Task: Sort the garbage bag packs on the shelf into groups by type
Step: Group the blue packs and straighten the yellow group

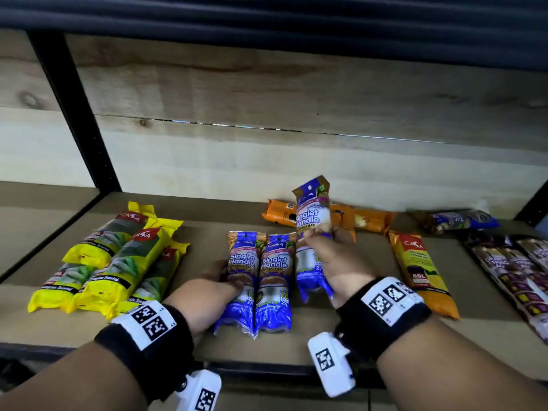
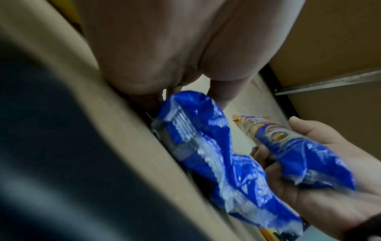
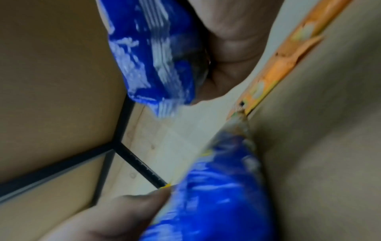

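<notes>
Two blue "Singlet Handle" packs [image 1: 241,274] [image 1: 274,277] lie side by side at mid shelf. My left hand [image 1: 219,286] holds the left one by its outer edge, thumb on top; the left wrist view shows that pack [image 2: 206,138] between my thumb and fingers [image 2: 144,99]. My right hand [image 1: 329,256] grips a third blue pack [image 1: 311,218] by its lower half, tilted up just right of the pair. It is blurred in the right wrist view [image 3: 156,48]. Several yellow packs [image 1: 118,262] are grouped at the left.
Orange packs lie at the back [image 1: 367,219] and to the right [image 1: 421,271]. Dark drawstring packs [image 1: 513,271] fill the far right, with a blue-purple pack [image 1: 462,221] behind them. A black frame post [image 1: 74,114] bounds the wooden shelf [image 1: 355,330] at the left.
</notes>
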